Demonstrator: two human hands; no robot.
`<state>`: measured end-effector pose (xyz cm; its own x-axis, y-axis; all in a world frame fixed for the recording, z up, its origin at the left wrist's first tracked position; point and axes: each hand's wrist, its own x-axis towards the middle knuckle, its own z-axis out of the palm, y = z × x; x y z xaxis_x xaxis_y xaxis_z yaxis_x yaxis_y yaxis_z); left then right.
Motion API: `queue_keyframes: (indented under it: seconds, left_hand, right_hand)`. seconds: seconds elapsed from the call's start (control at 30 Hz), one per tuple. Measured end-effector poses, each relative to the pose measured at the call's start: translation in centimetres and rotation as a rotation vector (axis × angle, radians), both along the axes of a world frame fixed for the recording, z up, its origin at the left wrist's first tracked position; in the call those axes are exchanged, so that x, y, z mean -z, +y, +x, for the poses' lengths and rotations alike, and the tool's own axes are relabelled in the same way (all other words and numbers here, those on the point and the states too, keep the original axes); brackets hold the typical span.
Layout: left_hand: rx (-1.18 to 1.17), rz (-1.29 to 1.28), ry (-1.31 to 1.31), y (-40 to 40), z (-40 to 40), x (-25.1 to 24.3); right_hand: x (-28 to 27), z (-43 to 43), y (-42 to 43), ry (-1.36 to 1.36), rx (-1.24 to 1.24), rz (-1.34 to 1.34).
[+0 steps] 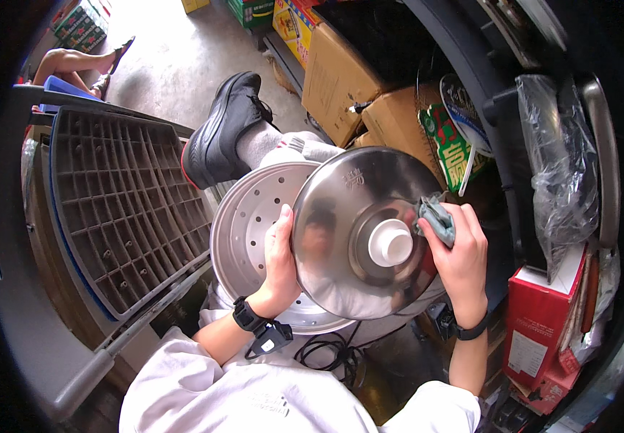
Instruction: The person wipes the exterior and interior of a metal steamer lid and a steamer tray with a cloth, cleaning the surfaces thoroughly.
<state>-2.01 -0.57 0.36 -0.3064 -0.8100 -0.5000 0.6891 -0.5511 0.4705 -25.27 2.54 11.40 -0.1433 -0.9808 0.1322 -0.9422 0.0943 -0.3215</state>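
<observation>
A shiny metal pot lid (pixel 339 227) with a white knob (pixel 390 242) is tilted above a metal steamer pan (pixel 241 216) with round holes, which rests on the person's lap. My left hand (pixel 279 260) grips the lid by its left edge, thumb up along the rim. In my right hand (pixel 461 254) is a crumpled grey-green cloth (pixel 437 219), pressed against the lid's right side. The lid hides much of the steamer pan's right part. Each wrist wears a black band, and the left one carries a small device.
Black cables (pixel 339 352) lie below the pan. Cardboard boxes (pixel 339 81) stand beyond it; at right are a red box (pixel 542 325) and a clear plastic bag (pixel 558 162). A dark gridded plastic panel (pixel 128 211) is at left. Another person's legs (pixel 74 65) show at upper left.
</observation>
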Motion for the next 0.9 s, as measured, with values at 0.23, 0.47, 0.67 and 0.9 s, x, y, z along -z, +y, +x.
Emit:
queue_keyframes:
  seconds: [0.23,0.47,0.67,0.9]
  left_hand:
    - [0.102,-0.111,-0.009,0.2,0.9,1.2]
    - [0.019,-0.101,-0.097,0.1,0.1,0.2]
    - [0.13,-0.114,0.079,0.4,0.9,1.6]
    - [0.063,-0.11,0.087,-0.2,0.4,1.8]
  right_hand:
    - [-0.1,0.9,5.0,-0.001,-0.104,0.072]
    - [-0.1,2.9,6.5,-0.05,-0.361,0.168]
    - [1.1,5.6,4.0,-0.118,-0.487,0.085]
    - [1.2,7.7,-0.5,0.072,-0.537,-0.012]
